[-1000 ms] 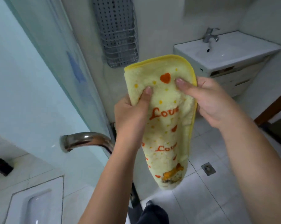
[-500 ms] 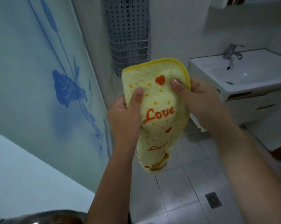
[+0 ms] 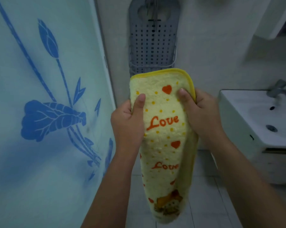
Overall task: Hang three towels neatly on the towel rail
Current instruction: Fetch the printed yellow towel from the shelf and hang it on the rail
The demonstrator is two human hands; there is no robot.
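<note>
Yellow towel hangs in mid-air at the middle of the view, gripped near its top by both hands; its far side is hidden, so how many layers it has cannot be told. The left hand pinches the left border, thumb flat on the front, and its fingers are out of sight behind the cloth; the right hand grips the right border the same way, thumb on the front beside an orange heart, fingers curled round the yellow binding. Both forearms are cut off by the lower frame edge.

The towel's long axis runs up and down; the bound top edge points upward and rises slightly to the right, while the narrower lower end hangs toward the floor and is blurred, its printed figure hard to make out. The orange "Love" lettering reads upright, facing the camera.

A frosted panel with a blue flower print stands near the left hand; the wall behind carries a grey perforated rack, whose lower end is covered by the towel's top edge. A white washbasin with a tap sits apart from the right hand and is cut off by the right frame edge; pale floor tiles show below the towel's lower end, well apart from it.
</note>
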